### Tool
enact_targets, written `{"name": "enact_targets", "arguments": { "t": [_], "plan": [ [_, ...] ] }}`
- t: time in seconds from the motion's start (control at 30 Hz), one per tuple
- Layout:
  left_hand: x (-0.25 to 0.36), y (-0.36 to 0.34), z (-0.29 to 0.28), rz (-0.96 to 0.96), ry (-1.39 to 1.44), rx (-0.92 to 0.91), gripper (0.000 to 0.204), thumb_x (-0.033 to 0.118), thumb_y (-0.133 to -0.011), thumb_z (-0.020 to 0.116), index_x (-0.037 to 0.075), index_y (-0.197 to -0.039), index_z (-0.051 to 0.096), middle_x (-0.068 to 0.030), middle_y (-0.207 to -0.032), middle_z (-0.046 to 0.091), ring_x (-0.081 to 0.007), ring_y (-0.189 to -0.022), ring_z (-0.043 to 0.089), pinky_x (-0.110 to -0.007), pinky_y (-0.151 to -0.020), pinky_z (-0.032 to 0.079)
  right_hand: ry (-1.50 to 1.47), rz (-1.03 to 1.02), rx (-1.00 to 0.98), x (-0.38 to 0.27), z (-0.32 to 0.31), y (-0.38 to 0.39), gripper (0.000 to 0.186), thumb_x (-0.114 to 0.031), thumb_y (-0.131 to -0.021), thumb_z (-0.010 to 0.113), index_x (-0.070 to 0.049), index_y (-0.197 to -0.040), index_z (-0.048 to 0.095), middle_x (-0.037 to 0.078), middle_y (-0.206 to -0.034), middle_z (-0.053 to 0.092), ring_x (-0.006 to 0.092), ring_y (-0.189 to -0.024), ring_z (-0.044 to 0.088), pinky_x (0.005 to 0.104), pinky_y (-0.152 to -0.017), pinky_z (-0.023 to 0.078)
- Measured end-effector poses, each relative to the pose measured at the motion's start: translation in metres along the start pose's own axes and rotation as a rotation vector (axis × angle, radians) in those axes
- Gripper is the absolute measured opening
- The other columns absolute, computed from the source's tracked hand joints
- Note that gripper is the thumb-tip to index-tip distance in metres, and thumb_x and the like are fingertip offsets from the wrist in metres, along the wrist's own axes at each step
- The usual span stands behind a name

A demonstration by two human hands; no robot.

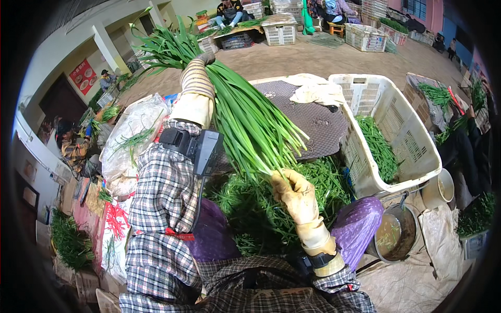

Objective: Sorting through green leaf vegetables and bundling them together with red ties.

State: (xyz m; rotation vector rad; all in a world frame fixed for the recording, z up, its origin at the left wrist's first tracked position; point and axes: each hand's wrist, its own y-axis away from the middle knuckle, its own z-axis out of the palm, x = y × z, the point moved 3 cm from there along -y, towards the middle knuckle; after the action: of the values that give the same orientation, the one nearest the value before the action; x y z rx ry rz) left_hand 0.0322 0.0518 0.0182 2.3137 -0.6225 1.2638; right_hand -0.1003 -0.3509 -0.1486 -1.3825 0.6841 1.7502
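Note:
A long bunch of garlic chives (255,112) slants across the middle, leaf tips at the upper left and pale stalk ends at the lower right. My left hand (200,70), gloved, is closed around the leafy upper part. At the stalk ends my right hand (293,195), in a stained pale glove, has its fingers pinched on a few stalks. Beneath the bunch, between my purple-clad knees, lies a heap of loose green leaves (245,208). Behind the bunch is a board with a dark patterned mat (323,122), and a pale cloth or glove (315,89) rests on it.
A white plastic crate (417,138) with greens stands to the right, by a metal bucket (383,253) and a pale bucket (439,193). Red ties (117,219) and a clear plastic bag (125,151) lie at left. Co-workers sit at the far side and both edges.

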Motion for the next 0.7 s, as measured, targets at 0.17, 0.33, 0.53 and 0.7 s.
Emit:
{"name": "enact_targets", "arguments": {
  "t": [0.17,0.33,0.53,0.7],
  "plan": [
    [-0.010,-0.025,-0.003,-0.121,-0.131,-0.006,0.053,0.045,-0.089,0.050,0.002,-0.119,0.060,-0.0226,-0.114,0.064,-0.0410,-0.097,0.064,-0.054,-0.090,0.047,0.151,-0.206,0.276,-0.001,-0.017,0.002,0.014,-0.010,-0.088,0.068,0.001,-0.096,0.070,0.006,-0.089,0.065,0.0091,-0.078,0.056,0.0250,-0.068,0.045],
    [-0.006,-0.075,-0.019,-0.259,-0.287,0.006,0.054,0.044,-0.089,0.049,0.003,-0.121,0.060,-0.0233,-0.116,0.063,-0.0415,-0.099,0.064,-0.055,-0.091,0.047,-0.133,0.161,0.027,0.054,-0.062,0.017,0.016,-0.012,-0.091,0.065,0.000,-0.102,0.067,0.005,-0.084,0.068,0.0096,-0.072,0.059,0.0229,-0.068,0.049],
    [0.015,-0.062,-0.049,-0.210,-0.330,0.044,0.064,0.049,-0.087,0.055,0.005,-0.133,0.052,-0.0218,-0.130,0.056,-0.0389,-0.113,0.058,-0.052,-0.099,0.043,0.798,-0.387,-0.203,0.048,0.018,0.033,0.045,-0.013,-0.084,0.069,-0.009,-0.127,0.056,0.008,-0.074,0.066,0.0219,-0.064,0.063,0.0317,-0.059,0.050],
    [0.012,0.030,0.013,-0.047,0.045,-0.018,0.062,0.047,-0.089,0.050,0.004,-0.133,0.050,-0.0229,-0.130,0.054,-0.0397,-0.114,0.056,-0.053,-0.098,0.043,0.299,-0.411,-0.011,0.023,0.028,-0.030,0.025,-0.020,-0.090,0.067,-0.006,-0.110,0.067,0.003,-0.065,0.062,0.0101,-0.042,0.050,0.0265,-0.048,0.042]
  ]
}}
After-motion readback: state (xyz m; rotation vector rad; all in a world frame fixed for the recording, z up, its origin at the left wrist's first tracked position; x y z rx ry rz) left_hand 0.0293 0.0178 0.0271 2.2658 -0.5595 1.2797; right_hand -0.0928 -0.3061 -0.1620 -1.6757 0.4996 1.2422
